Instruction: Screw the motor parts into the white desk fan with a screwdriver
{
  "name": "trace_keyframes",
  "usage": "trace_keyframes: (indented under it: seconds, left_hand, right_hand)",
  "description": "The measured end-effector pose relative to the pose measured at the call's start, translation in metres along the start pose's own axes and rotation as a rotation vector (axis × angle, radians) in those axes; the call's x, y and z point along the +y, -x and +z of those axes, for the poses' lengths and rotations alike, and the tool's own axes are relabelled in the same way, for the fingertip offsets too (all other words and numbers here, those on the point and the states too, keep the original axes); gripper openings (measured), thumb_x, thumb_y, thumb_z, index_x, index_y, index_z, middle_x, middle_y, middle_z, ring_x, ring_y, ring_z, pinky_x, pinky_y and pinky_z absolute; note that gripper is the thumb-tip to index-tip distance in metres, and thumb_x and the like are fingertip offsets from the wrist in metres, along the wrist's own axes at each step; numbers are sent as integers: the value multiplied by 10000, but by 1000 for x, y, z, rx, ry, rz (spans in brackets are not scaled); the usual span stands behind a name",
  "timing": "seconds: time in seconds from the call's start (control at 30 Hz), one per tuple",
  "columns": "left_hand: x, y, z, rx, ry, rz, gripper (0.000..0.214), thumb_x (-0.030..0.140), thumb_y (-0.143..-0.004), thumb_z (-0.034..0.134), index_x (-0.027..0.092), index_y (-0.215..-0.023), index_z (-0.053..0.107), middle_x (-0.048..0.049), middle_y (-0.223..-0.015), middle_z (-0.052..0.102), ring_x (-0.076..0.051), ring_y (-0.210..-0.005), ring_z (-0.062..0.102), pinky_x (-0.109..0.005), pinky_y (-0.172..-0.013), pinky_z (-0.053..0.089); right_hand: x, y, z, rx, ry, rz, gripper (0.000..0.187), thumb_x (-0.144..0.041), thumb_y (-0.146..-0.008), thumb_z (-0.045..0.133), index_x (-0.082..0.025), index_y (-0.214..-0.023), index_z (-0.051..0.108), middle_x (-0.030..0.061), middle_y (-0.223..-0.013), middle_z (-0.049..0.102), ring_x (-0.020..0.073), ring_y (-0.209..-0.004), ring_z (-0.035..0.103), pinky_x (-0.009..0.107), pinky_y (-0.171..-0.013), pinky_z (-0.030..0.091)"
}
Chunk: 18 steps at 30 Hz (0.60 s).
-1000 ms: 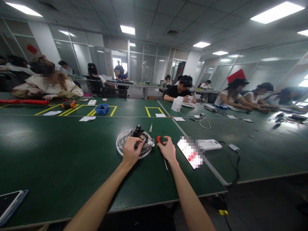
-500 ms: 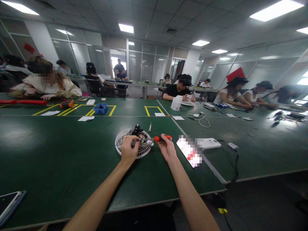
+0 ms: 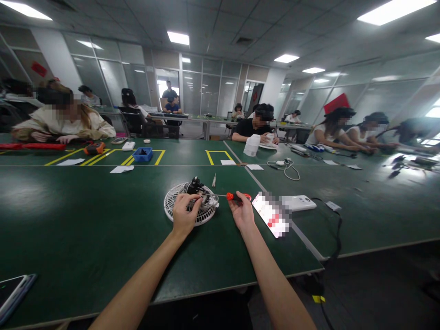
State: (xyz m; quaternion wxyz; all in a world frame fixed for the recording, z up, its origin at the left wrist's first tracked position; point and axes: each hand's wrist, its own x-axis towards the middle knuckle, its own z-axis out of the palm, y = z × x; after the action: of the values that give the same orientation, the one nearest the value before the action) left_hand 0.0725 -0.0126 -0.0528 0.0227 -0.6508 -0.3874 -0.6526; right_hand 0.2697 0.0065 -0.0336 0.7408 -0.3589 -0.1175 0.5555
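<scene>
A white round fan grille (image 3: 172, 206) lies flat on the green table (image 3: 85, 229), with a black motor part (image 3: 195, 186) on top of it. My left hand (image 3: 184, 214) rests on the grille's near side, fingers curled on the motor assembly. My right hand (image 3: 242, 212) holds a red-handled screwdriver (image 3: 237, 196) level, its metal shaft pointing left into the motor part.
A phone (image 3: 271, 214) and a white device (image 3: 299, 202) lie right of my right hand. Another phone (image 3: 13, 293) sits at the table's near left edge. A small tool (image 3: 214, 180) lies behind the fan. A blue tray (image 3: 143, 155) and paper slips lie farther back. Other people sit at nearby tables.
My right hand picked the red-handled screwdriver up from the table and turned it level, bringing its tip into the motor part. My left hand stayed on the grille.
</scene>
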Motion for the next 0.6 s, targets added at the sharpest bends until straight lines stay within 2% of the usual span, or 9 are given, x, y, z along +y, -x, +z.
trace_keyframes:
  seconds: [0.23, 0.6]
  left_hand:
    - [0, 0, -1, 8, 8, -23, 124, 280, -915, 685, 218, -987, 765, -40, -881, 747, -185, -826, 652, -345, -792, 548]
    - [1, 1, 1, -7, 33, -73, 122, 258, -909, 681, 210, -979, 769, -42, -892, 751, -181, -831, 651, -337, -814, 545]
  right_hand:
    - [5, 0, -2, -35, 34, -7, 282, -152, -674, 829, -213, -761, 568, -51, -666, 664, 128, -603, 701, 206, -556, 604]
    - [1, -1, -3, -56, 23, 5, 301, -134, -618, 787, -231, -767, 545, -83, -657, 623, 126, -599, 675, 257, -606, 623]
